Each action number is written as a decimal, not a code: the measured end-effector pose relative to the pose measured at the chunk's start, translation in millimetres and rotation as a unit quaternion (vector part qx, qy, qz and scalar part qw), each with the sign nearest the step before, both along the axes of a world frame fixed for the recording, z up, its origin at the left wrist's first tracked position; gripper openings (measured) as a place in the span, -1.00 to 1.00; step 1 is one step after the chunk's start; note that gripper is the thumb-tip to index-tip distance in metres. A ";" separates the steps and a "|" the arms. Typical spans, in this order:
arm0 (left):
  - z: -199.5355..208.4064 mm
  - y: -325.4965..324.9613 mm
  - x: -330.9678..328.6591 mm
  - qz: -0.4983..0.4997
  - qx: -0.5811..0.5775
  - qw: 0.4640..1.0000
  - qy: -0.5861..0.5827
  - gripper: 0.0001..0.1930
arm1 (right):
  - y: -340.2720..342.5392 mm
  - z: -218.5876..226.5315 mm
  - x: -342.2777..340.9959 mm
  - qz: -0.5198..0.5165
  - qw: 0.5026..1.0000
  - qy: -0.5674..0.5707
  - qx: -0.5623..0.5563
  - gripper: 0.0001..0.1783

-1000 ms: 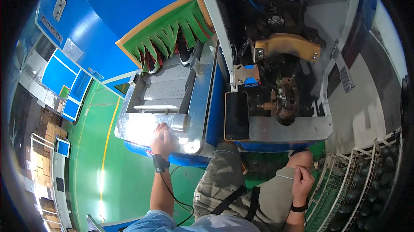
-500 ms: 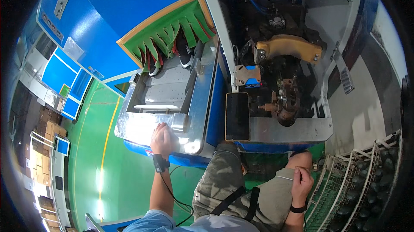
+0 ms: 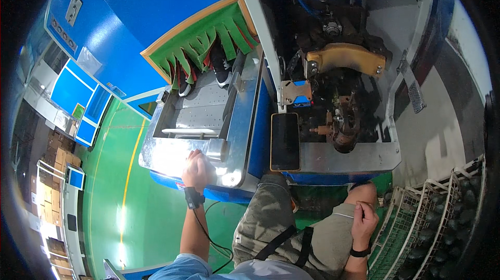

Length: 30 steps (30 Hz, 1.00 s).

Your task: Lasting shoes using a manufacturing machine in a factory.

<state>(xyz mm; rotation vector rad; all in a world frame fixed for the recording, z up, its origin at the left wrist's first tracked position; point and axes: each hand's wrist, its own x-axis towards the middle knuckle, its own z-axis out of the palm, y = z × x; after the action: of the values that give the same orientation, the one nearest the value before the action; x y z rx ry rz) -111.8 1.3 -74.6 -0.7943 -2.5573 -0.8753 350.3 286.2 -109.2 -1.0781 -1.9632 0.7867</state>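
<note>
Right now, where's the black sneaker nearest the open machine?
In the head view, above and left of centre, the black sneaker pokes from the green strip curtain, right of the other sneaker.

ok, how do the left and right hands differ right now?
Place: the left hand rests on the shiny metal end plate of the conveyor; the right hand is over the trouser leg.
Wrist: the left hand has a boxy dark device with a cable; the right hand has a slim dark band.
Shared: both bare, fingers bent, no held object visible.
</note>
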 end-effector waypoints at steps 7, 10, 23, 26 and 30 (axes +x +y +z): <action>24.2 5.7 -7.8 -0.018 -0.081 0.997 -0.005 -0.71 | -0.2 -2.6 7.6 -0.005 0.999 -0.030 -0.018 -0.83; 54.3 16.2 -25.7 0.025 -0.178 0.984 0.008 -0.73 | 2.9 -4.6 12.4 -0.017 0.998 -0.051 -0.028 -0.79; 17.3 270.3 -306.4 -0.024 0.180 0.960 -0.213 -0.17 | 22.8 -2.3 0.2 -0.031 0.984 -0.092 0.149 -0.63; -23.2 305.3 -299.1 0.165 0.105 0.981 -0.005 -0.23 | 29.3 -10.2 -3.8 -0.036 0.983 -0.119 0.137 -0.66; -19.4 286.1 -296.9 0.101 0.052 0.993 0.011 -0.18 | 34.2 -11.0 -10.8 -0.022 0.989 -0.090 0.117 -0.70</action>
<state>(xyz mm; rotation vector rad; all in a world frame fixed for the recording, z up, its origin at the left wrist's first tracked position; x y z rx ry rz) -408.7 287.4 -94.0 -0.5004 -2.4960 -0.9207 339.5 320.4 -120.2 -1.0769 -2.1131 0.4326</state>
